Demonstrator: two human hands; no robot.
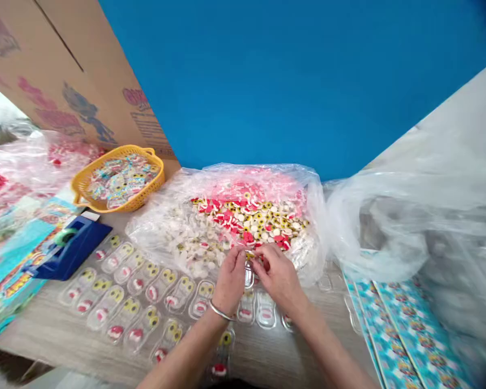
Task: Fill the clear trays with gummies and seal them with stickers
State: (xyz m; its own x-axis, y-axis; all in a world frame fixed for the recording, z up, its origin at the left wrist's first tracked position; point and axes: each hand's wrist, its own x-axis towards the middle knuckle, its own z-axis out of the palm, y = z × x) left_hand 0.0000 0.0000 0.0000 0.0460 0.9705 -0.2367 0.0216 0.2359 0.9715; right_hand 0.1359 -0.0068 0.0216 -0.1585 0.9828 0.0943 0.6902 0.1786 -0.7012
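My left hand, with a silver bangle on the wrist, and my right hand meet at the near edge of an open plastic bag. Both have their fingers pinched together; what lies between the fingertips is too small to make out. Right beyond them spreads a heap of small candies, red-and-white mouth shapes and yellow-ringed eyes. Below the fingertips lies a see-through blister tray. Rows of similar filled trays cover the table to the left, each with two eyes and a red-and-white mouth.
A yellow basket of wrapped pieces stands back left, near a blue tape dispenser. Printed turquoise card sheets lie at right under a crumpled plastic bag. A blue panel and a cardboard box stand behind.
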